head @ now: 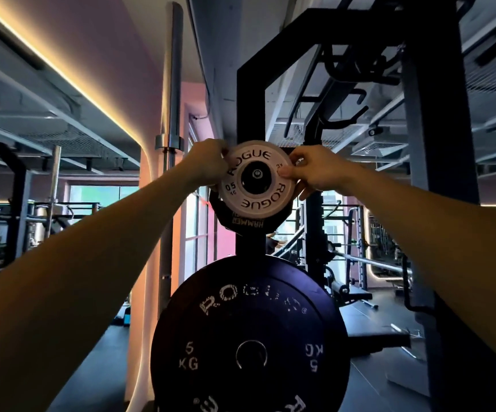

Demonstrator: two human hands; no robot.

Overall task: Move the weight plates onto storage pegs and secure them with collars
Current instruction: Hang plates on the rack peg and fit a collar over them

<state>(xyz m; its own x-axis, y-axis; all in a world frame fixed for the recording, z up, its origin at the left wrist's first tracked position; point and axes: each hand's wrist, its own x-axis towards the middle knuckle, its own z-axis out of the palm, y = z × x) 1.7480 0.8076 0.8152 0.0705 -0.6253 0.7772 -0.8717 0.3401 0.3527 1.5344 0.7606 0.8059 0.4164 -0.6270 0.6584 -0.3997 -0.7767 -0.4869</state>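
Observation:
A small white Rogue plate (257, 200) marked 0.5 kg sits around the upper storage peg (257, 174) of a black rack upright (248, 108). My left hand (208, 165) grips its left rim, and my right hand (312, 171) pinches its right rim with fingers behind it. Behind the white plate hangs a black plate (248, 223) with Hammer lettering. Lower down, a large black Rogue 5 kg bumper plate (249, 331) hangs on another peg. No collar is in view.
An upright steel barbell (172, 114) stands left of the rack. A thick black rack post (436, 144) rises at right, with hooks above. Benches, bars and other racks fill the gym floor behind.

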